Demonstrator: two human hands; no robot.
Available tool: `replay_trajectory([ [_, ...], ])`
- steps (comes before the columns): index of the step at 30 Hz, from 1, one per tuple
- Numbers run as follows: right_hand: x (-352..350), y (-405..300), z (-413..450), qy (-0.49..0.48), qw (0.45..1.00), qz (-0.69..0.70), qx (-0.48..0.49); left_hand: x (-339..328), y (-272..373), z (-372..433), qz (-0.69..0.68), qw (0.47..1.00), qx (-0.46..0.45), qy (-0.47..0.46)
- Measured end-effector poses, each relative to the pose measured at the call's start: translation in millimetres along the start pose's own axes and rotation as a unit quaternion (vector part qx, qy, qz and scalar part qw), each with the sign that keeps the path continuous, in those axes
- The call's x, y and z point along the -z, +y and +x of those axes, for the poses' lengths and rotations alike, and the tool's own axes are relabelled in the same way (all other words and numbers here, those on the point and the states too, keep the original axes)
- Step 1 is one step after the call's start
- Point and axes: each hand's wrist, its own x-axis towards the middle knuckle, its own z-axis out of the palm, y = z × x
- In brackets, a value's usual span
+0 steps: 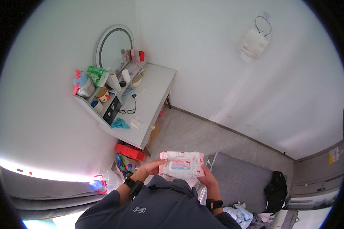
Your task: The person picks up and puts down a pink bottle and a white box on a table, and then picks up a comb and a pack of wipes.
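A white-and-pink soft pack of wet wipes (181,172) is held level in front of my body, its printed lid facing up and closed. My left hand (154,167) grips its left end, the thumb lying on top near the lid. On the other end, my right hand (208,176) holds the right edge from the side. The fingers beneath the pack are hidden. Black bands are strapped around both of my wrists.
A white dressing table (157,77) stands ahead to the left, with a round mirror (116,48), eyeglasses (127,111), a blue cloth (120,123) and a crumpled tissue (136,123). Under it sits a red box (131,151). A grey mattress (240,177) with a black bag (276,190) lies to the right.
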Motion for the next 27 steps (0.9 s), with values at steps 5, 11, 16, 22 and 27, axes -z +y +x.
replay_trajectory([
  [5, -40.5, -42.0, 0.0, -0.04, 0.999, -0.002, -0.015, -0.9, 21.2, -5.5, -0.005, 0.999, 0.001, 0.044],
  [11, -52.1, -47.2, 17.6, -0.066, 0.968, 0.209, -0.122, 11.8, 29.5, -13.0, -0.022, 0.998, -0.002, 0.056],
  [16, -53.3, -49.0, 29.2, -0.044, 0.974, 0.156, -0.159, 21.2, 26.4, -16.8, -0.044, 0.997, -0.001, 0.069],
  [22, -55.9, -53.6, 46.8, -0.075, 0.972, 0.151, -0.161, 23.9, 27.8, -17.4, -0.065, 0.995, -0.008, 0.073],
  [27, -52.6, -52.0, 64.8, -0.112, 0.961, 0.185, -0.173, 20.6, 41.3, -16.3, -0.07, 0.995, -0.019, 0.072],
])
